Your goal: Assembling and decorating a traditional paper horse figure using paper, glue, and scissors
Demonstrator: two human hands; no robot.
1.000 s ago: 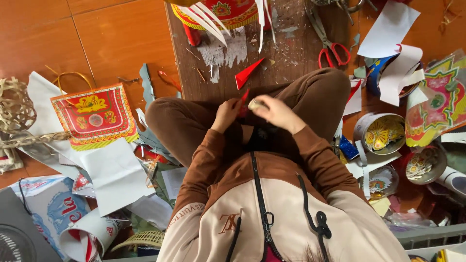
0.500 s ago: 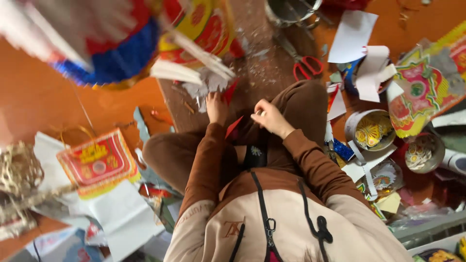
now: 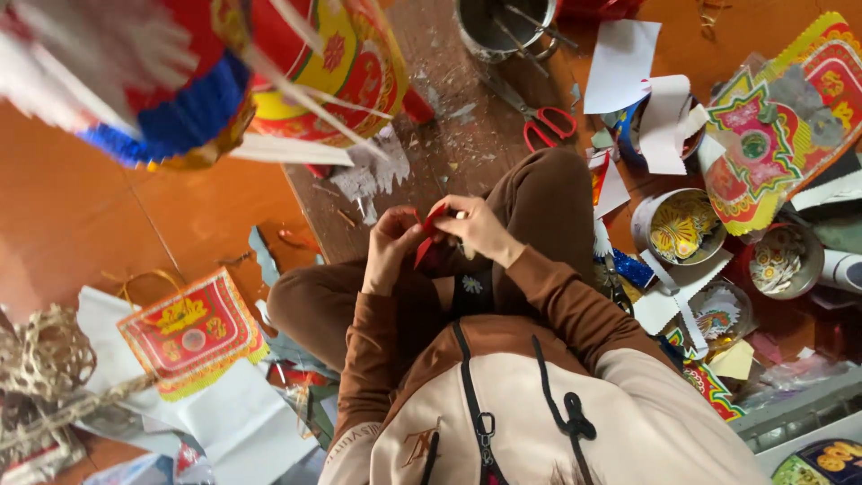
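Observation:
I sit cross-legged on the floor and look down at my lap. My left hand and my right hand meet over my knees and both pinch a small folded piece of red paper. The paper stands between my fingertips, partly hidden by them. Just beyond my hands lies a worn wooden board littered with paper scraps. A pair of red-handled scissors rests on the board near my right knee.
A large red, yellow and blue paper lantern hangs close at upper left. A metal pot holds tools. Tins of paper ornaments, printed sheets and white paper crowd the right; a red paper panel and woven frame lie left.
The view has tilted, so the hanging lantern now fills the upper left. My hands have come closer together on the red paper and shifted slightly toward my lap.

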